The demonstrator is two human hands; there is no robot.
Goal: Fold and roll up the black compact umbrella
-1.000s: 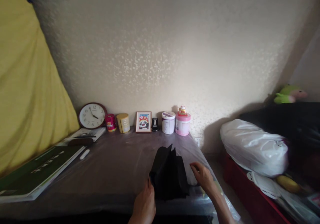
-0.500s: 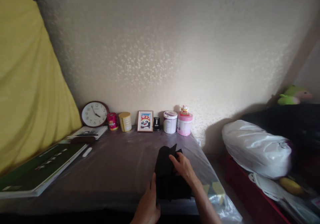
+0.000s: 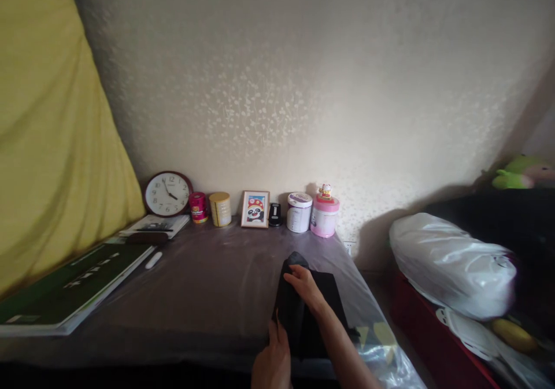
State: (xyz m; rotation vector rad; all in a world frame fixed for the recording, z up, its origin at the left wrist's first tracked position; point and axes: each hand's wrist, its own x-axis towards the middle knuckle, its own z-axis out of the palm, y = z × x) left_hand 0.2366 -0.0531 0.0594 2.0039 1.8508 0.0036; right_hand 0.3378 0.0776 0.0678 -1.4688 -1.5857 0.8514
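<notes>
The black item point(image 3: 291, 314) lies near the front edge of the worktop point(image 3: 217, 296), right of the middle, with both hands on it. Its exact nature is hard to make out: it is dark, seems to be in flaps or layers, and one broad part spreads out to the right of the right hand point(image 3: 306, 288).

The left hand point(image 3: 272, 357) has its grip closed on the lower left edge. The right hand reaches over the upper part, fingers bent near the top; whether that grip pinches the material or only presses on it, the view does not settle.

The step in hand looks to be working on the flaps, the left hand bracing while the right handles the upper part. The next move seems to call for a steady left hold and a sure right-hand purchase on one layer, since black on black makes the layers easy to confuse.

Well apart from the hands, along the far side, stand a clock point(image 3: 169, 194), red tin point(image 3: 198, 208), yellow tin point(image 3: 221, 210), picture frame point(image 3: 255, 210), white tub point(image 3: 299, 212) and pink tub point(image 3: 324, 218). A green book point(image 3: 82, 279) lies at the left.
</notes>
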